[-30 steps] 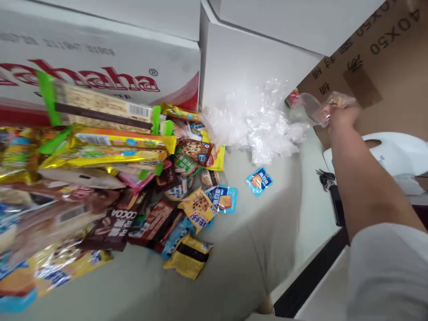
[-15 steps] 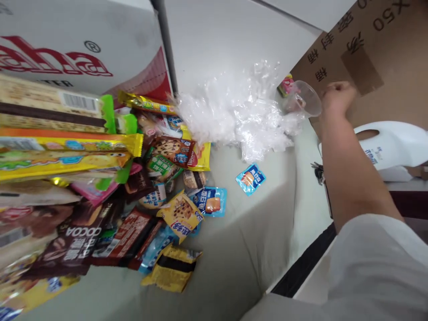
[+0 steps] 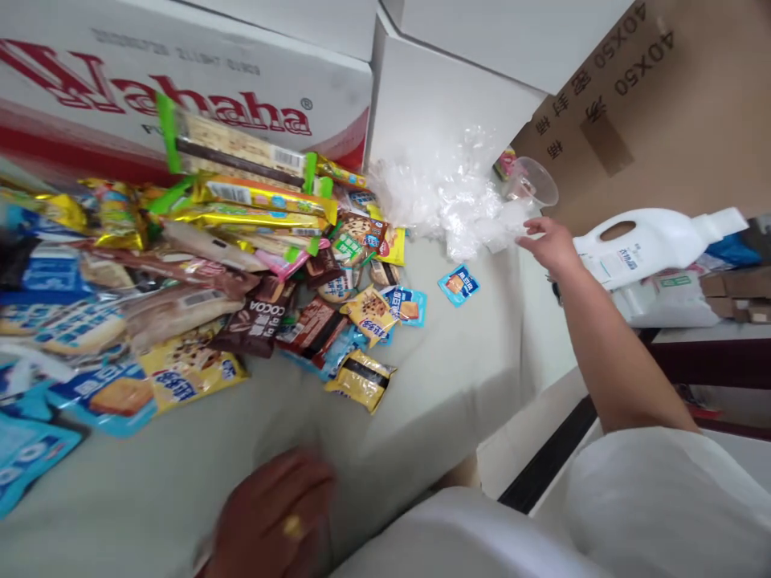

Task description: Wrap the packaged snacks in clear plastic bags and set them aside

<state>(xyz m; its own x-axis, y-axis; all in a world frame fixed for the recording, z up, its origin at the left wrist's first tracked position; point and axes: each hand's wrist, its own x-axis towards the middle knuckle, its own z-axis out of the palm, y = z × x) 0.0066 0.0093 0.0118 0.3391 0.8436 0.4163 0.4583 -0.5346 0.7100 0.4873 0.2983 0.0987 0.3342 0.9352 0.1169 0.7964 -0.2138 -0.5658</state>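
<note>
My right hand [image 3: 551, 243] reaches out at the right, its fingers apart and nothing visible in them. It is beside a heap of crumpled clear plastic wrappers [image 3: 446, 189] and a clear plastic cup [image 3: 538, 183] lying tilted. At the bottom, my left hand [image 3: 274, 510], with a ring on one finger, is smeared by motion over the pale green cloth surface [image 3: 415, 385]. Nearest to it is a yellow packet with a dark band [image 3: 361, 379]. A small blue snack packet [image 3: 458, 285] lies apart, between the wrappers and my right arm.
Many packaged snacks [image 3: 253, 313] are heaped on the left. Behind them stands a white-and-red carton [image 3: 198, 68]. A large brown carton [image 3: 675, 120] rises at the right, with a white detergent jug [image 3: 656, 241] in front. A pink-and-green packet [image 3: 504, 163] sits behind the cup.
The view has shifted, bringing more snacks and my left hand into sight. My right hand has come back from beside the cup toward the wrappers, and its closed fingers have spread.
</note>
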